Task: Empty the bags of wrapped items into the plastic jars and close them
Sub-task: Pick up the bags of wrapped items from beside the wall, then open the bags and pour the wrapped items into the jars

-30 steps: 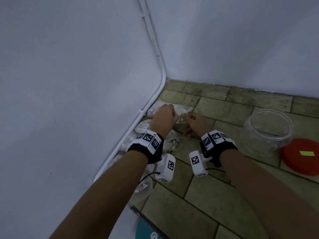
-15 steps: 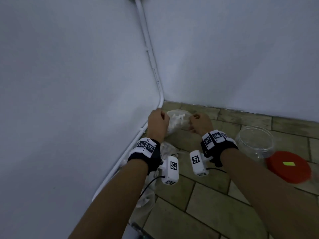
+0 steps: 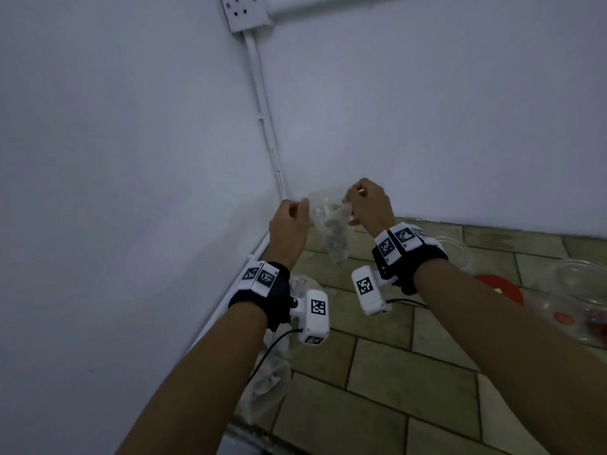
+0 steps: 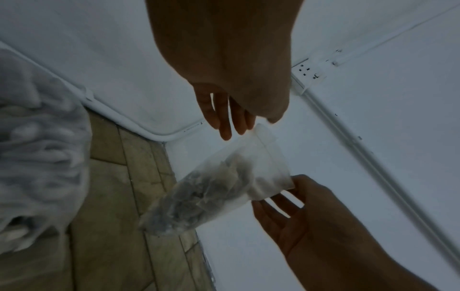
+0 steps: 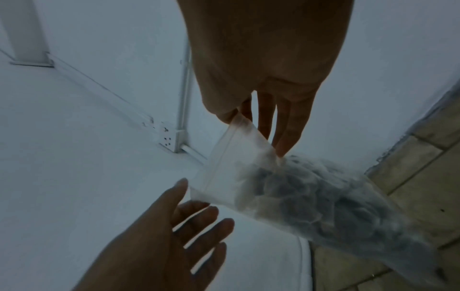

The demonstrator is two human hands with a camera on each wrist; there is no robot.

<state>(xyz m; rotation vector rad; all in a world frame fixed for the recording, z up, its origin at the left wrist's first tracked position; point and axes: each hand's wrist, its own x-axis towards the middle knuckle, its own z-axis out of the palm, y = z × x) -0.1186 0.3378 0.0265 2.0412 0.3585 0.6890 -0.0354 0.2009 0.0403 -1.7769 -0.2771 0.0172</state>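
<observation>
With your left hand (image 3: 289, 224) you pinched one top corner of the clear bag (image 3: 330, 218), thumb to forefinger, other fingers loose. The bag hung between your two grips, off the floor (image 3: 377, 366), with the wrapped items (image 3: 336, 244) slumped below them. Your right hand (image 3: 369, 205) pinched the opposite top corner. A plastic jar (image 3: 461, 254) stood below and right of that grip, with a red lid (image 3: 502, 287) beside it.

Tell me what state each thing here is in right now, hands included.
bag: full, held up off the floor; seal unclear.
left hand: pinches one top corner of the bag.
right hand: pinches the other top corner.
near jar: open, partly hidden.
red lid: off, lying flat.
far jar: a few red items inside.
spare bags: lying on the floor.
</observation>
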